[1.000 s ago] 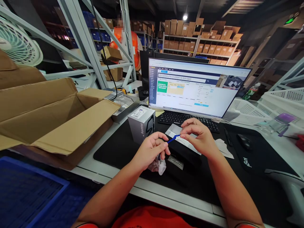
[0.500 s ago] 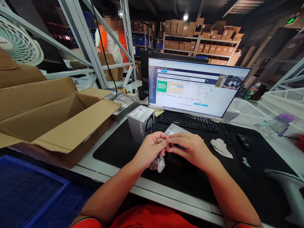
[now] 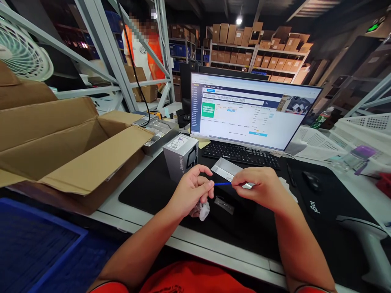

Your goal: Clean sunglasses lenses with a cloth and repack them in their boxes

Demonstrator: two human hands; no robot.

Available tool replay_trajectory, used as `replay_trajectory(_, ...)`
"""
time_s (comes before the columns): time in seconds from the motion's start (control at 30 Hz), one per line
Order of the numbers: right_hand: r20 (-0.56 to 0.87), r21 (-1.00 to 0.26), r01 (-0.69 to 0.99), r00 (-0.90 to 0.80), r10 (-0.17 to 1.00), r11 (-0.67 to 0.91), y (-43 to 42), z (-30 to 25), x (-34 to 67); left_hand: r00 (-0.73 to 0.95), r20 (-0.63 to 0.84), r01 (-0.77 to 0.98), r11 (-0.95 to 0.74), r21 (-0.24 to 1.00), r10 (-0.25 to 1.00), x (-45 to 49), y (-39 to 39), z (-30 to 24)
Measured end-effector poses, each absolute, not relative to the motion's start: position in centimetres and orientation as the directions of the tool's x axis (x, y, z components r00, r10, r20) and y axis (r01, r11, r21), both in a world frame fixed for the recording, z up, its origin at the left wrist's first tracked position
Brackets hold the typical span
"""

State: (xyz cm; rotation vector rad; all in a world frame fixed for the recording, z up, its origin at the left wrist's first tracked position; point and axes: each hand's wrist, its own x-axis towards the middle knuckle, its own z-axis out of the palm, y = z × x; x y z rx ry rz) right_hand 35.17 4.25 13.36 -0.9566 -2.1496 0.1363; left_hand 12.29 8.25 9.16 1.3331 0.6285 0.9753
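A thin blue strand (image 3: 222, 184) is stretched level between my two hands over the black mat; whether it is a wire or a tie I cannot tell. My left hand (image 3: 195, 187) pinches one end between thumb and finger. Crumpled clear plastic (image 3: 201, 211) hangs beneath that palm, apparently held by the lower fingers. The far end is pinched in my right hand (image 3: 258, 183). Behind the hands lies an open light-grey box part (image 3: 225, 168). Left of it a grey printed box (image 3: 181, 156) stands upright. A small clear-and-dark flat piece (image 3: 224, 204) lies on the mat below the strand.
A large open carton (image 3: 91, 150) takes up the left side. A monitor (image 3: 250, 114) and keyboard (image 3: 241, 155) stand behind the mat. On the right are crumpled white paper (image 3: 288, 188), a mouse (image 3: 311, 181) and a scanner (image 3: 366, 236). A person in orange stands beyond the rack.
My right hand has moved right, away from my left, and the blue strand now shows between them. The flat piece and box part have come into clearer view.
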Motion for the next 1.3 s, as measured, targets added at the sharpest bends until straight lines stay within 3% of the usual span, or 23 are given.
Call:
replay_trajectory(0.4,0.462,-0.564,0.523,-0.441,0.769,0.639,4.7,14.0,37.5,0.553,0.074,-0.13,-0.002,0.992,0.83,12.6,7.3,9.7)
replay_trajectory(0.67,0.576,-0.578,0.373,-0.443,0.687,0.726,5.7,13.2,37.6,0.527,0.179,-0.137,-0.124,0.983,0.831,12.7,8.1,10.1)
replay_trajectory(0.83,0.59,-0.523,0.493,-0.379,0.713,0.695,5.4,13.4,36.8,0.615,0.109,-0.038,-0.109,0.993,0.781,13.1,8.2,10.3)
replay_trajectory(1.0,0.587,-0.579,0.524,-0.263,0.765,0.624,5.0,13.1,36.3,0.628,0.079,0.026,-0.123,0.992,0.774,13.4,8.3,10.7)
replay_trajectory(1.2,0.699,-0.348,0.593,-0.352,0.623,0.726,5.5,13.1,36.5,0.576,0.098,0.056,-0.159,0.986,0.811,13.7,8.3,10.7)
replay_trajectory(1.3,0.673,-0.281,0.657,-0.384,0.632,0.699,5.7,13.1,36.2,0.557,0.117,0.072,-0.188,0.98,0.822,13.7,8.3,10.7)
